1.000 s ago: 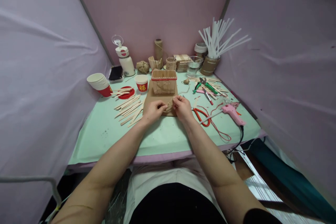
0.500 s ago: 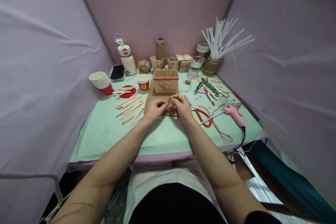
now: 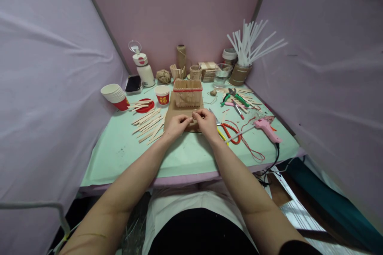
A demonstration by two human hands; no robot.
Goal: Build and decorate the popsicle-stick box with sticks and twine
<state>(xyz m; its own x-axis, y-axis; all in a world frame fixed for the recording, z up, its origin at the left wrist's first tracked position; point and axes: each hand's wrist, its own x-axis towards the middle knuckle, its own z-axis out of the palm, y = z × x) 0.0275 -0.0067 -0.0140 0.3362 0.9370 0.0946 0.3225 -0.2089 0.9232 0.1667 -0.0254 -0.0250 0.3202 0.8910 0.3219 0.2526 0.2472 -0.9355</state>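
My left hand (image 3: 176,126) and my right hand (image 3: 206,122) meet over a brown cardboard sheet (image 3: 169,114) in the middle of the green table (image 3: 185,155). The fingers of both hands are pinched together on a small piece of jute twine (image 3: 194,114) between them. Just behind my hands stands a box made of wooden craft sticks (image 3: 187,92) with a red band round its rim. Loose wooden craft sticks (image 3: 148,122) lie to the left of my left hand. Red-handled scissors (image 3: 229,130) lie right beside my right hand.
A pink glue gun (image 3: 267,128) with a black cord and red string lie at the right. Green pliers (image 3: 236,98), a jar of white sticks (image 3: 241,72), a glass, twine spools, a white bottle (image 3: 143,69), a phone and red paper cups (image 3: 115,95) line the back and left. Fabric walls close in all sides.
My hands stay together over the cardboard and have shifted only slightly while working the twine. The view has wobbled a little.
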